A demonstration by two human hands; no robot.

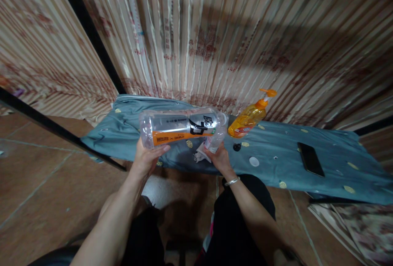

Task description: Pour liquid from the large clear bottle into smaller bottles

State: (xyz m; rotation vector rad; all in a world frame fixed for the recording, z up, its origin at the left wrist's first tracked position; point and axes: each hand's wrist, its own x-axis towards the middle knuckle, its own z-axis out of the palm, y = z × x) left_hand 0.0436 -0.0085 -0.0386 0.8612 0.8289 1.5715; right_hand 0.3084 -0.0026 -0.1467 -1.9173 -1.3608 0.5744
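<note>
My left hand [146, 157] grips the base end of a large clear plastic bottle [172, 124] with a black and orange label. The bottle lies nearly level, its neck pointing right. Below that neck, my right hand [220, 157] is closed around a smaller clear bottle [217, 137], partly hidden by the large one. Whether the two bottles touch, I cannot tell. A crumpled white tissue or cloth [201, 153] shows beside my right fingers. Just right of the bottles stands an orange pump bottle [245, 121] with yellow-orange liquid inside.
A black cap [237, 147], a white round lid [254, 161] and a dark phone [310, 159] lie on the blue-green patterned cloth [284, 151] covering a narrow bench. Behind it hangs a striped curtain [184, 32]. Dark metal poles [92, 32] stand at the left.
</note>
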